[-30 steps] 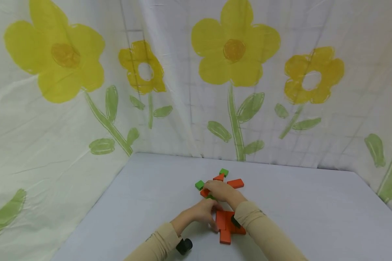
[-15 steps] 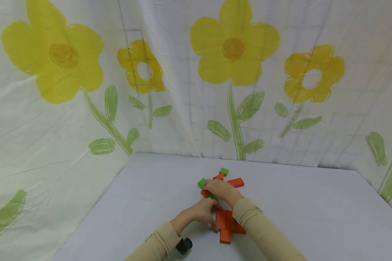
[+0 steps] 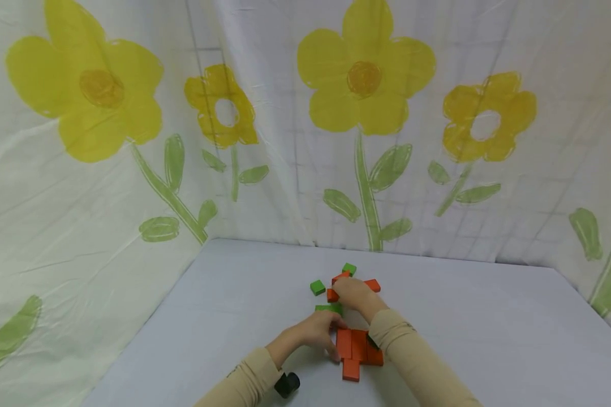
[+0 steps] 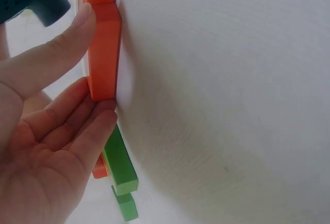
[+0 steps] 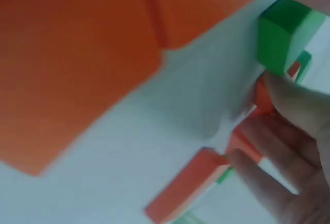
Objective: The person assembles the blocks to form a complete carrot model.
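Note:
My left hand [image 3: 317, 332] lies along the left edge of a group of flat red blocks [image 3: 358, 346]. In the left wrist view, its thumb and fingertips span a long red block [image 4: 104, 54] of that group. Farther back, my right hand [image 3: 355, 294] holds a small red block [image 3: 332, 295] at its fingertips; the right wrist view shows it [image 5: 263, 96] partly hidden between thumb and fingers. A green block [image 3: 328, 308] lies between the two hands. A red triangular block [image 3: 341, 276] sits just beyond the right hand.
Loose green blocks lie at the far end [image 3: 349, 268] and to the left [image 3: 318, 288]. A red rectangular block [image 3: 372, 285] is partly behind the right hand. The white table [image 3: 489, 316] meets a flowered curtain [image 3: 285, 186] at the back.
My right hand has shifted right with the small red block, away from the left green block, which has moved slightly right. The middle green block shows more. My left hand has stayed put.

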A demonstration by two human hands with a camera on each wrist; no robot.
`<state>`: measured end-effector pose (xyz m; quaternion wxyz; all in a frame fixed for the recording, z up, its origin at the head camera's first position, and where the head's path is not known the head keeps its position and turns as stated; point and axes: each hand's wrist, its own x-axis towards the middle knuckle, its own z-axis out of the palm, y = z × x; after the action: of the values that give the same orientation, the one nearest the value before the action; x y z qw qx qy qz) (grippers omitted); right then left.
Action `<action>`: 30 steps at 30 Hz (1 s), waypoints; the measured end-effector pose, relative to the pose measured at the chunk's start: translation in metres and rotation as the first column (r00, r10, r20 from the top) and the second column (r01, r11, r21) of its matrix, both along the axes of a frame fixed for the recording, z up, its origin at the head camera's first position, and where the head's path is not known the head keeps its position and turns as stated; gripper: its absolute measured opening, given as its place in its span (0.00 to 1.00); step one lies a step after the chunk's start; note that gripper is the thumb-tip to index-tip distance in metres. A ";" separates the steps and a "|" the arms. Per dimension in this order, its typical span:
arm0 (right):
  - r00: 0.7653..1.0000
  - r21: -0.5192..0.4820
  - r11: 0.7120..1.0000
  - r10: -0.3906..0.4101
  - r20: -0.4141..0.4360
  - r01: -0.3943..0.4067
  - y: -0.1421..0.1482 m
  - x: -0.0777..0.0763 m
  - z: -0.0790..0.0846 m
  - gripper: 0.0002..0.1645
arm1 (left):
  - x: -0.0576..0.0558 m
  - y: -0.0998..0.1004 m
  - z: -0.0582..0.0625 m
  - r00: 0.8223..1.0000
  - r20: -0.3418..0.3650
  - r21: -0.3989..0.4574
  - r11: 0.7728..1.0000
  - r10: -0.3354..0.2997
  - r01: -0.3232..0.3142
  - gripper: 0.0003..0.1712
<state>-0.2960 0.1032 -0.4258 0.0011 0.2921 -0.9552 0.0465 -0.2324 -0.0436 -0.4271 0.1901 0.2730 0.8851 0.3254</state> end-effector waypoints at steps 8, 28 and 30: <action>0.994 -0.190 0.975 -0.111 0.023 0.113 0.023 0.008 0.005 0.09 | -0.002 0.001 -0.005 1.000 0.028 0.016 1.000 0.001 -0.002 0.29; 0.971 -0.326 0.945 0.095 0.219 -0.019 0.073 0.140 0.018 0.15 | 0.000 0.001 -0.002 1.000 0.007 -0.022 1.000 0.018 -0.017 0.29; 0.970 -0.315 0.949 0.088 0.225 -0.013 0.072 0.143 0.014 0.15 | 0.000 0.001 -0.002 1.000 -0.001 -0.016 1.000 0.017 -0.017 0.29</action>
<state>-0.1531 0.1748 -0.4119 -0.0677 0.3053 -0.9213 0.2310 -0.2323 -0.0426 -0.4288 0.1893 0.2642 0.8900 0.3199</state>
